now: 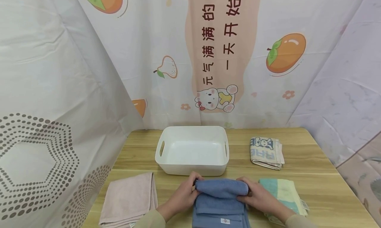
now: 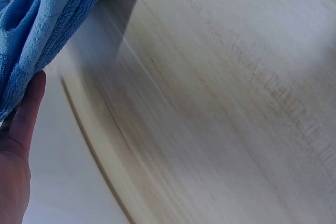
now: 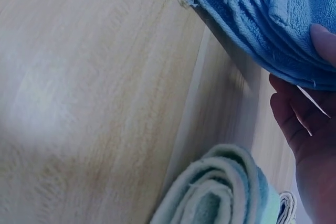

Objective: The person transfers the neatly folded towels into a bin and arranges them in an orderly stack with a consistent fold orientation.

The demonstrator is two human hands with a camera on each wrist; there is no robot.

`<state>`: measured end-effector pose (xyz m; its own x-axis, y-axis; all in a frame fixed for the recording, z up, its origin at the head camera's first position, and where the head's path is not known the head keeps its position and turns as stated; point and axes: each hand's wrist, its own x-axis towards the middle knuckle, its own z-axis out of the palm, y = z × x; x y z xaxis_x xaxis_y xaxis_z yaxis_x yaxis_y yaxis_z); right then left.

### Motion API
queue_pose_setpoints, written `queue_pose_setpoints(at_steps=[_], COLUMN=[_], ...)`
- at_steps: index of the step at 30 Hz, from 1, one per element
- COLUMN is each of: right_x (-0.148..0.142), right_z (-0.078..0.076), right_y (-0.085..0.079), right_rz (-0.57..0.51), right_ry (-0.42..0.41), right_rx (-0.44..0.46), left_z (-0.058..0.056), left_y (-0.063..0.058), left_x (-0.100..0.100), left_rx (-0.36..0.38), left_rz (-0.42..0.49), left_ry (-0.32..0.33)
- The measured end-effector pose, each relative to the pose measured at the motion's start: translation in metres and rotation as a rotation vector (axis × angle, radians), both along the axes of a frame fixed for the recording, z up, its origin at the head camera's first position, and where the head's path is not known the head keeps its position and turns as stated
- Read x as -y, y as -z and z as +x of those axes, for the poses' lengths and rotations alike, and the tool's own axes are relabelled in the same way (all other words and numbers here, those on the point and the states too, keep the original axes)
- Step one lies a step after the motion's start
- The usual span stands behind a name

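A blue towel (image 1: 221, 201), folded in layers, lies at the front middle of the table, its far end lifted and bent over. At its left edge my left hand (image 1: 188, 191) grips that raised end. My right hand (image 1: 256, 195) grips the same end at the right edge. Close up in the left wrist view, the left hand (image 2: 18, 145) holds the layered edge of the blue towel (image 2: 47, 30). In the right wrist view, the thumb of the right hand (image 3: 320, 129) lies on top of the blue towel (image 3: 262, 19), with fingers beneath.
Behind the towel stands a white basket (image 1: 193, 168) with handle holes. A folded pink towel (image 1: 128, 198) lies to the left. On the right are a green and yellow towel (image 1: 282, 193) and, farther back, a patterned beige and blue towel (image 1: 266, 153). A printed curtain (image 1: 166, 99) hangs behind the table.
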<state>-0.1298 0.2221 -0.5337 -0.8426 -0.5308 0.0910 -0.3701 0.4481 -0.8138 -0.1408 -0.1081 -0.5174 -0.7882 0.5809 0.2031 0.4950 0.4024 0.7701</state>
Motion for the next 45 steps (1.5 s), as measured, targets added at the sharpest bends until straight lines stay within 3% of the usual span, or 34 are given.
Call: queue_pose_setpoints(at_steps=[6, 18, 24, 33, 38, 45], right_x=[0.001, 0.000, 0.000, 0.001, 0.003, 0.006], right_z=[0.001, 0.001, 0.001, 0.001, 0.002, 0.002], right_y=[-0.003, -0.003, -0.003, -0.009, -0.012, -0.018], right_rz=[-0.044, -0.102, -0.100, -0.092, -0.168, -0.278], right_ry=[0.014, 0.056, 0.099, 0.185, 0.214, 0.268], right_rx=[0.025, -0.027, -0.058, 0.013, 0.083, 0.197], left_z=[-0.001, -0.003, -0.003, -0.005, -0.004, -0.004], left_y=[-0.001, -0.004, -0.006, -0.008, -0.009, -0.011], left_x=[-0.001, -0.002, -0.001, -0.002, -0.003, -0.005], left_rx=[0.035, 0.042, 0.110, 0.221, 0.279, 0.286], left_rz=[0.046, 0.094, 0.111, 0.185, 0.233, 0.326], left_ry=[-0.014, -0.028, -0.059, -0.095, -0.139, -0.177])
